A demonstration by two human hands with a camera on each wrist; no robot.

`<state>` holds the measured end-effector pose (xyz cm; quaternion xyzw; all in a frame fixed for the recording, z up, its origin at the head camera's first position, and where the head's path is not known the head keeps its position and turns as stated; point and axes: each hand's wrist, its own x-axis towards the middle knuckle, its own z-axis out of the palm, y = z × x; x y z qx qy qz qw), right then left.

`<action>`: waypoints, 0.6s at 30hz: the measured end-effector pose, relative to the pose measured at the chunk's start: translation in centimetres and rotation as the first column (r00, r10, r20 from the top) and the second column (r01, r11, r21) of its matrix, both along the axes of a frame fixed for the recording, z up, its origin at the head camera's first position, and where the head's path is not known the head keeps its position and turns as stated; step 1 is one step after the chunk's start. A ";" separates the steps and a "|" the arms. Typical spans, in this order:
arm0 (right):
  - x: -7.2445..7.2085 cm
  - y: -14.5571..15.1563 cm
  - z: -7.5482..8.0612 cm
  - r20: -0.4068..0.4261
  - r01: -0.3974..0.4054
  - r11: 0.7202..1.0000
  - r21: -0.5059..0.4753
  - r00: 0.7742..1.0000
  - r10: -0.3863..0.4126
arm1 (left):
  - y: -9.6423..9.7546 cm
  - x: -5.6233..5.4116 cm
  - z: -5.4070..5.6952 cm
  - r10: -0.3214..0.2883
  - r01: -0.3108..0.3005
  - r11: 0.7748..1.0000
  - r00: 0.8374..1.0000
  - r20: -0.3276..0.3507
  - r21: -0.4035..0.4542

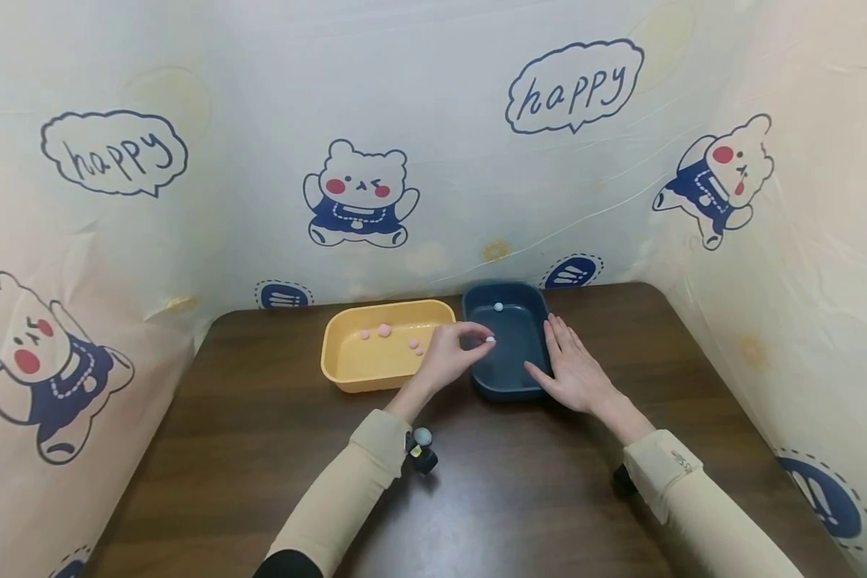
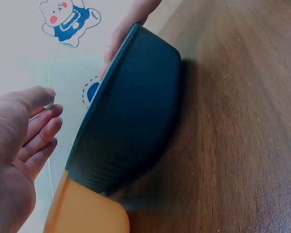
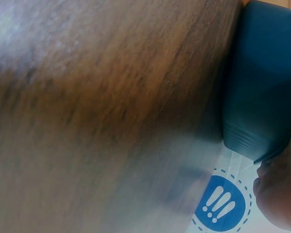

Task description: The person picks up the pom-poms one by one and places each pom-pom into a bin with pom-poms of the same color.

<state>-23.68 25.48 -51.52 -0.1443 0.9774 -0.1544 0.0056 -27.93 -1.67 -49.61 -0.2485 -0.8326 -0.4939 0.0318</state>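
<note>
My left hand (image 1: 449,351) pinches a small pale ball (image 1: 490,339) between thumb and fingertips, over the left side of the dark blue tray (image 1: 511,357). In the left wrist view the pale ball (image 2: 49,104) peeks out under the thumb. Another pale blue ball (image 1: 498,307) lies inside this tray near its far end. My right hand (image 1: 574,371) rests along the right rim of the blue tray, its fingers straight and thumb spread. A yellow tray (image 1: 343,353) stands just left of the blue one, with several pink balls (image 1: 384,330) in it.
Both trays stand near the back edge of a dark wooden table (image 1: 506,482). A pale printed sheet (image 1: 433,96) hangs behind and along both sides. A small dark device (image 1: 422,457) sits at my left wrist.
</note>
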 end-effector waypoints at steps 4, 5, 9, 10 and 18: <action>0.0 0.0 0.1 0.008 0.002 1.000 -0.002 1.000 -0.002 | 0.4 -0.2 0.1 -0.007 0.007 1.000 1.000 0.018 0.000; 0.0 0.0 0.0 0.007 0.001 1.000 -0.001 1.000 -0.001 | 0.6 -0.3 0.1 -0.005 0.005 1.000 1.000 0.018 0.000; 0.0 0.0 0.2 0.006 -0.001 1.000 -0.005 1.000 0.001 | 1.2 -0.7 0.1 0.025 -0.025 1.000 1.000 0.007 0.002; 0.0 0.0 0.2 0.003 -0.001 1.000 -0.004 1.000 0.001 | 1.4 -0.8 0.1 0.033 -0.033 0.999 0.999 0.001 0.000; -0.1 0.0 0.0 -0.008 -0.004 1.000 0.004 1.000 0.004 | 2.8 -1.5 0.1 0.084 -0.083 0.996 0.996 0.010 -0.030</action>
